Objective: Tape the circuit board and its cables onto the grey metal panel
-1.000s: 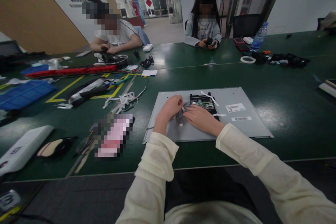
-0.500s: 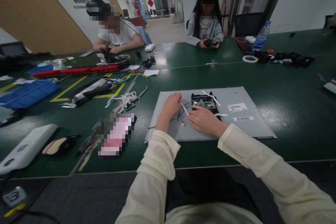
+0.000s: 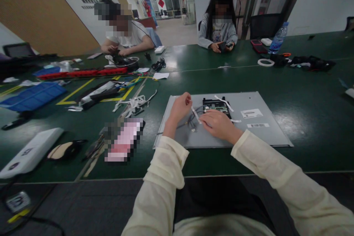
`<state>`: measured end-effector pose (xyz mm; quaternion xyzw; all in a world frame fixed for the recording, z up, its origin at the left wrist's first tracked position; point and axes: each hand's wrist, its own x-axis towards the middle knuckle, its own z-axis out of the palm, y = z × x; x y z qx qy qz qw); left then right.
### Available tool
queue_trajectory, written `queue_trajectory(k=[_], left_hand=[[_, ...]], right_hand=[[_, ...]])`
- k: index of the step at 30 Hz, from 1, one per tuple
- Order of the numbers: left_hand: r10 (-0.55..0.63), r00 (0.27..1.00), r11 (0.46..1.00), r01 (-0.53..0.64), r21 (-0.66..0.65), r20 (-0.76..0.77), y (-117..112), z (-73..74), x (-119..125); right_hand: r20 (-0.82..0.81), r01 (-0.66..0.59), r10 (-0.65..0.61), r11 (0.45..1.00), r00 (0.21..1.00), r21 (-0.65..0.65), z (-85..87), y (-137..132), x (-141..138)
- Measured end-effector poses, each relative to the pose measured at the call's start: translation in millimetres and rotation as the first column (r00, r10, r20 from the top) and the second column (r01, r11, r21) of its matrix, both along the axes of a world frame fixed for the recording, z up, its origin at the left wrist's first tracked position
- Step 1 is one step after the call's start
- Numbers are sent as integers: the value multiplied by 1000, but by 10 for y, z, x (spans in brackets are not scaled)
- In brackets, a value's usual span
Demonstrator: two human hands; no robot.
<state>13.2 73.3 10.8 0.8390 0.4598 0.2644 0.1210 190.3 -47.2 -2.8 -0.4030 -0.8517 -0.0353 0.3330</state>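
A grey metal panel [image 3: 257, 132] lies flat on the green table [image 3: 210, 77] in front of me, with a small green circuit board [image 3: 215, 106] in a black frame near its middle. My left hand [image 3: 180, 107] is closed in a pinch on one end of a white tape strip [image 3: 195, 114]. My right hand [image 3: 218, 124] lies palm down on the panel just right of the strip, fingers pressed on the strip's other end and on thin wires [image 3: 190, 122]. More white strips [image 3: 224, 101] lie across the board.
Two people sit across the table, each handling small dark objects. To my left lie a blue tray [image 3: 31, 96], a red bar [image 3: 83, 73], white ribbon scraps [image 3: 132, 103], a white casing [image 3: 30, 153] and hand tools. A water bottle [image 3: 278, 38] and tape roll [image 3: 264, 62] stand far right.
My left hand has lifted slightly and drawn the white tape strip out from the wires. My right hand has shifted a little to the right on the panel.
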Motion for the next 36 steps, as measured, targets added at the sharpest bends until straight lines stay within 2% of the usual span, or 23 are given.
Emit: queue_trajectory(k=[5,12,26,33,36], left_hand=[[-176,984,978,179,-106,33,3,5,-47],[-301,953,928,299,-225,24,39,-30,-136],[-338,941,918,335,-210,26,115,-101,-170],[-292,955,919,297,-257,60,116,-122,-153],[-183,978,961,199,-193,102,98,-103,-114]], right_hand=[[-170,126,-124,992,978,-4,-1,51,90],[-184,153,-161,987,970,-54,-29,84,116],[-174,162,-177,982,969,-99,-78,72,94],[-200,160,-181,980,963,-120,-72,80,104],[-229,167,-192,978,954,-123,-47,77,111]])
